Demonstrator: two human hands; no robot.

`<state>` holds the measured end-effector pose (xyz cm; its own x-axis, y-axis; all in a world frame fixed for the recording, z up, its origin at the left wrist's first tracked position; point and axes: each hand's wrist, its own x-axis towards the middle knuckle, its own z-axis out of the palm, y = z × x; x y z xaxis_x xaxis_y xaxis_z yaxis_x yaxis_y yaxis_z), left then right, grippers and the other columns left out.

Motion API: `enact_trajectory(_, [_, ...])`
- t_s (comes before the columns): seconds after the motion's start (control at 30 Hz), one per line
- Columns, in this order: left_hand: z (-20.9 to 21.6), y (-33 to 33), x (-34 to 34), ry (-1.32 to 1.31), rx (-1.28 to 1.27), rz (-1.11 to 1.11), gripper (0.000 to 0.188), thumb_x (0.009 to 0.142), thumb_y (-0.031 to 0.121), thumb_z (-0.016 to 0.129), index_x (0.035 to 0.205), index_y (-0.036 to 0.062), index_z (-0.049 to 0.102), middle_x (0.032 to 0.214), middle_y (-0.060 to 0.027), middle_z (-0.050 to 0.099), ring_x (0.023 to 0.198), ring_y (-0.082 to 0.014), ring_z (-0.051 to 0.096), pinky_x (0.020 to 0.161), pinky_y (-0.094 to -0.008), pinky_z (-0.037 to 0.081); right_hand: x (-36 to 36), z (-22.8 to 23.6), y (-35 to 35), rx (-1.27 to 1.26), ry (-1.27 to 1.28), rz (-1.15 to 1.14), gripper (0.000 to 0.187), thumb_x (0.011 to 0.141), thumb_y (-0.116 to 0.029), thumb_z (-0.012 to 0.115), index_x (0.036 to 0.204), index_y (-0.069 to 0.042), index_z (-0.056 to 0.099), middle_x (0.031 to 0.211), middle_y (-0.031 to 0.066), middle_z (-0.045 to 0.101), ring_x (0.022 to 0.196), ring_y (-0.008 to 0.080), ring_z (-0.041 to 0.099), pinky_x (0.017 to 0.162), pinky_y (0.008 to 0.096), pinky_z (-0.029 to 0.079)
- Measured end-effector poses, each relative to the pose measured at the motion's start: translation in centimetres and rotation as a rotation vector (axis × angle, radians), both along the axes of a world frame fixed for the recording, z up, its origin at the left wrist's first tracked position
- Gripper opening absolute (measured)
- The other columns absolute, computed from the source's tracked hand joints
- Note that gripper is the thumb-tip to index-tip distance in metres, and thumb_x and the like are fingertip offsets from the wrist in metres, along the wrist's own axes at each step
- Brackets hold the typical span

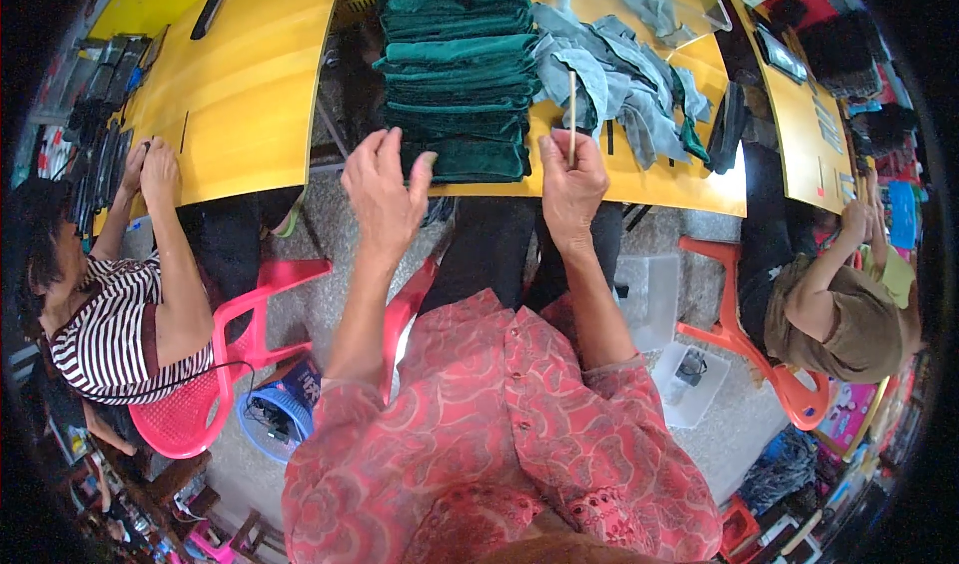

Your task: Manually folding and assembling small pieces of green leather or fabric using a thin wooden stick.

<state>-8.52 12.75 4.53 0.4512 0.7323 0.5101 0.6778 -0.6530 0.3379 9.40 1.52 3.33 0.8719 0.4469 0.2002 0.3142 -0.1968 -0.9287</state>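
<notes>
Head view: left hand (386, 189) spread by green cloth stack (458, 94), right hand (576, 184) pinching thin stick (572, 114)

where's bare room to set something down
Widest: the left yellow tabletop, right of the thin black strip. Narrower: front of the middle yellow tabletop, between your right hand and dark bundle. Crowded: under the folded green velvet stack and loose greyish fabric scraps.

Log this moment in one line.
left hand: open, by green fabric stack | right hand: holds thin stick | table: grey-blue cloth pieces

Bright, glare on middle yellow table (689, 190), fisheye-bent edges, black corners
</notes>
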Motion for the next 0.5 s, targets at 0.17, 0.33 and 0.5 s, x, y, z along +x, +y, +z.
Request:
enact_trajectory(0.17, [0.6, -3.1, 1.9, -0.099, -0.075, -0.255, 0.042, 0.078, 0.023, 0.072, 0.110, 0.0008, 0.058, 0.110, -0.0164, 0.055, 0.102, -0.0332, 0.052, 0.086, -0.0436, 0.041, 3.8, 1.2, 0.2, -0.053, -0.529, -0.175, 0.027, 0.075, -0.009, 0.071, 0.099, -0.003, 0.060, 0.090, 0.0130, 0.057, 0.093, 0.0334, 0.055, 0.079, 0.0418, 0.045])
enact_trajectory(0.33, [0.8, -5.7, 4.9, -0.278, -0.344, -0.483, 0.025, 0.079, 0.015, 0.069, 0.097, -0.0009, 0.061, 0.100, -0.0157, 0.059, 0.094, -0.0336, 0.056, 0.081, -0.0411, 0.046, 8.0, -1.3, -0.8, -0.244, -0.313, -0.080, 0.019, 0.079, -0.016, 0.070, 0.091, -0.001, 0.066, 0.081, 0.0123, 0.063, 0.076, 0.0295, 0.061, 0.072, 0.0389, 0.048])
enact_trajectory(0.5, [1.4, -7.2, 7.7, -0.326, -0.457, -0.564, 0.021, 0.080, 0.015, 0.068, 0.093, -0.0007, 0.061, 0.095, -0.0151, 0.059, 0.090, -0.0331, 0.056, 0.079, -0.0415, 0.046, 8.5, -0.4, -3.3, 0.202, 0.273, -0.056, 0.021, 0.084, -0.017, 0.069, 0.091, 0.003, 0.067, 0.075, -0.0007, 0.062, 0.065, 0.0069, 0.053, 0.058, 0.0239, 0.044])
